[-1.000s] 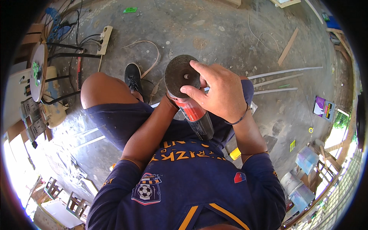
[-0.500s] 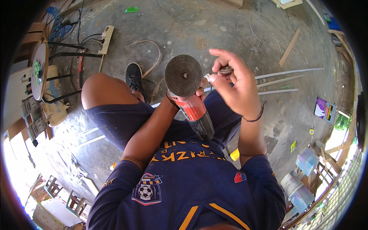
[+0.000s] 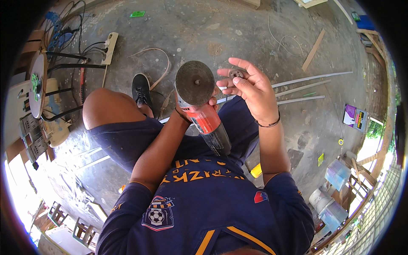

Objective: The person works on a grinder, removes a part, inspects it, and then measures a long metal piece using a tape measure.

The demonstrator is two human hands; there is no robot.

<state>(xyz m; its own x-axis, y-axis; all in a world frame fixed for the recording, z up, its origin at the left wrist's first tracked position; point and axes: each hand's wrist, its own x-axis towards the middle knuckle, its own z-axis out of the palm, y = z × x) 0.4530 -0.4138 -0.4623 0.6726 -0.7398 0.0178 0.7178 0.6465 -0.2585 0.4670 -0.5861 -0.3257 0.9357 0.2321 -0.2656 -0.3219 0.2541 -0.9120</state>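
Note:
My left hand (image 3: pixel 181 111) is closed round the head of a red and black angle grinder (image 3: pixel 207 122), its fingertips showing at the right side. The tool's body slopes down toward my shirt. A dark round disc (image 3: pixel 191 90) sits on the grinder's head, facing up, with the spindle tip showing at its centre. Just right of the disc, my right hand (image 3: pixel 256 92) pinches a small round metal flange nut (image 3: pixel 236 74) between thumb and fingers. The nut is apart from the spindle. A small white bit shows by those fingertips; its kind is unclear.
A power strip (image 3: pixel 110 48) with plugged cables lies at the upper left, near a stand fan (image 3: pixel 38 85). Long metal strips (image 3: pixel 312 79) and a wooden slat (image 3: pixel 313 50) lie on the floor at right. A yellow object (image 3: pixel 256 171) is beside my leg.
My right hand has turned and come slightly nearer the disc, so the nut's face now shows. The thumb now lies against the nut. The left hand keeps its hold on the grinder.

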